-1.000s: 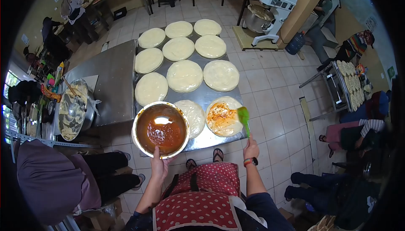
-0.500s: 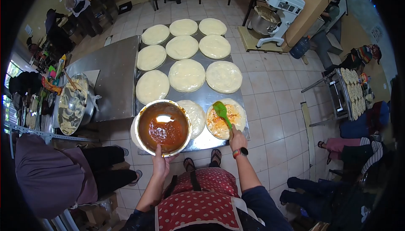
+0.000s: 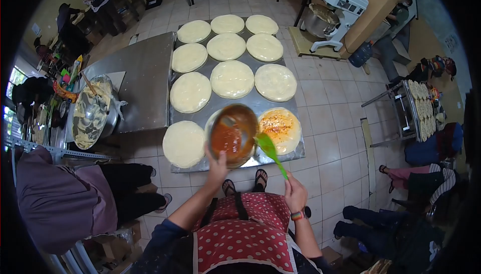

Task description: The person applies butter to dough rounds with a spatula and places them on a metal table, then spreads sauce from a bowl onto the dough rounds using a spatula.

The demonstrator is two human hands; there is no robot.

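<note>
My left hand (image 3: 217, 166) grips a metal bowl (image 3: 245, 146) of red-orange sauce, tilted over the front edge of the metal table (image 3: 203, 165). In my right hand (image 3: 295, 194) is a green spatula (image 3: 268, 149), its head at the bowl's right rim. Just right of the bowl lies a round flat dough (image 3: 283, 128) smeared with orange sauce. The bowl partly hides a plain round behind it. Another plain round (image 3: 184, 144) lies at the front left, and several more pale rounds (image 3: 232, 79) stand in rows farther back.
A large bowl with creamy remains (image 3: 90, 116) stands on the left beside a bare metal surface (image 3: 143, 83). Close on the left is a person in a purple top (image 3: 65, 199). A stand mixer (image 3: 333, 16) is at the back right; a rack of small rounds (image 3: 422, 111) and other people are farther right.
The bowl has moved right and tilted, uncovering the front-left round. The spatula has left the sauced dough and come to the bowl's rim. The view has shifted slightly.
</note>
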